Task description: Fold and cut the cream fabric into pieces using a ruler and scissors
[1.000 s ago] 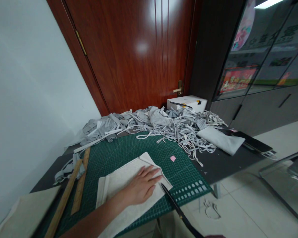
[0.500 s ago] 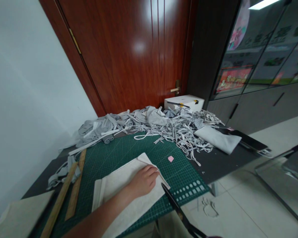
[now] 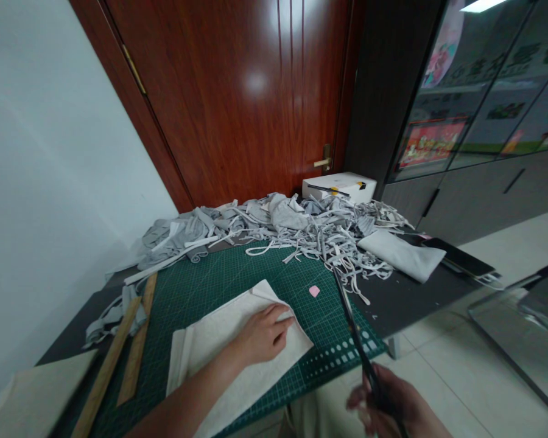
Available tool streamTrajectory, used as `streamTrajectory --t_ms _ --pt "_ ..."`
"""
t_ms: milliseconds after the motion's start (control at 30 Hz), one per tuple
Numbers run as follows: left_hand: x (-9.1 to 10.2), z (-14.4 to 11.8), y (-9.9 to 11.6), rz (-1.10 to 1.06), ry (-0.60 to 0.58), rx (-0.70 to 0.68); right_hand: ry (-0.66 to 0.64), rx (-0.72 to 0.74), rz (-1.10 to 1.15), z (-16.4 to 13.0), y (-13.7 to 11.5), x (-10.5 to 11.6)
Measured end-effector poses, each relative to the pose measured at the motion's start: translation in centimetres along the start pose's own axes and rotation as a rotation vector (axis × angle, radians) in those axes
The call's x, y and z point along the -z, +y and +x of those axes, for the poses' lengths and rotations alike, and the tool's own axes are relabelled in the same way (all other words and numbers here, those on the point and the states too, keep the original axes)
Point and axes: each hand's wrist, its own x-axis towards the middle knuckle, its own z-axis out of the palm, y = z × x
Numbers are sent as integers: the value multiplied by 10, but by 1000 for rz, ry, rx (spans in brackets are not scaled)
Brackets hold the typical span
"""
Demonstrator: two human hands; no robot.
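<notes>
My left hand (image 3: 261, 334) rests on a folded off-white cloth (image 3: 219, 356) that lies on the green cutting mat (image 3: 237, 286); its fingers curl at the cloth's far right corner. My right hand (image 3: 393, 410) is low at the bottom right, off the table edge, shut on black scissors (image 3: 354, 331). The blades are together and point up and away over the mat's right edge. A small pink piece (image 3: 315, 291) lies on the mat just left of the blades.
A heap of grey fabric strips (image 3: 283, 231) covers the back of the table. Two wooden rulers (image 3: 123, 347) lie at the mat's left. A folded white cloth (image 3: 402, 254), a dark phone (image 3: 461, 258) and a white box (image 3: 338, 185) sit at the right and back.
The scissors have lifted away from the cloth's right edge and swung upright to the right, and my right hand has come into view. My left hand's fingers curled from flat.
</notes>
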Motion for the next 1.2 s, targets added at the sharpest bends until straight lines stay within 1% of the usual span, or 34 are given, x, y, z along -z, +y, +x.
streamTrajectory --t_ms 33,100,133,167,200,233,300,400,567,733,833,1033,1200 --pt "1 1 0 -4 -12 8 72 104 -62 16 -13 -5" --pt "3 2 1 -12 -36 26 114 189 -113 54 -46 -17" --pt "4 2 2 -13 -47 35 152 238 -260 73 -63 -24" --pt "4 3 2 -9 -57 44 177 275 -451 93 -80 -32" --pt "5 3 2 0 -65 51 186 284 -639 113 -95 -39" --pt "5 3 2 13 -73 55 187 283 -696 130 -107 -47" --pt "5 2 2 46 -80 51 181 267 -776 159 -120 -63" --pt "1 0 2 92 -70 31 163 219 -886 184 -118 -80" --pt "-5 -3 1 136 -28 18 134 155 -1021 192 -106 -94" --pt "-5 -3 1 146 -7 -12 47 97 -1110 190 -112 -98" --pt "-4 -3 1 126 4 -36 15 112 -1136 187 -115 -98" --pt "-4 -4 2 87 42 -31 -45 150 -1165 189 -116 -95" --pt "-6 -4 1 99 37 -50 -97 186 -1214 194 -120 -90"
